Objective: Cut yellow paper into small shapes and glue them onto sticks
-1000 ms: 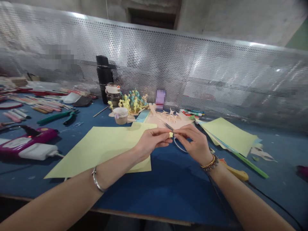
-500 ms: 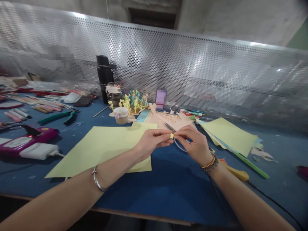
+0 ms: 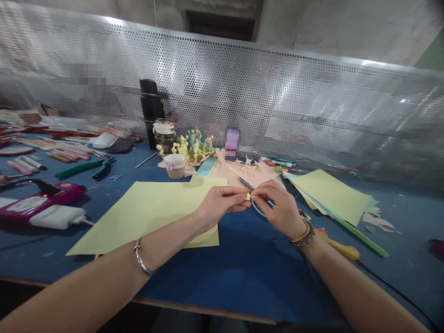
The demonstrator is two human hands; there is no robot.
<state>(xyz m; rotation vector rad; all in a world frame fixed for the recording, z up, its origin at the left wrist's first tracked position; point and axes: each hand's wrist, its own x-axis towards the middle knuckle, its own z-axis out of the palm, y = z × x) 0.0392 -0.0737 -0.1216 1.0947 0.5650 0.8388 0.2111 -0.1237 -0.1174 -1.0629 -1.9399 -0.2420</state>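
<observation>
Between my two hands is a small yellow piece [image 3: 248, 196], probably of the same foam-like sheet material; its exact shape is too small to make out. The thumb and forefinger of my left hand [image 3: 222, 203] pinch it from the left. My right hand [image 3: 277, 203] pinches it from the right, fingertips almost meeting the left ones. A pair of scissors [image 3: 245, 183] shows beside my right hand, blades pointing away to the upper left, its handle partly hidden by that hand. Under and beyond my left forearm lies a large yellow sheet [image 3: 149, 208].
Pale peach sheets with cut scraps [image 3: 239, 169] lie ahead. Small yellow and blue figures [image 3: 190, 145] stand by a white cup [image 3: 174, 166] and a black flask [image 3: 151, 111]. Rightward are yellow sheets [image 3: 333, 192] and a yellow-handled corded tool [image 3: 342, 249]; a purple power strip [image 3: 55, 196] sits left.
Both hands stay almost in place, still pinching the small yellow piece. It looks slightly turned between the fingertips.
</observation>
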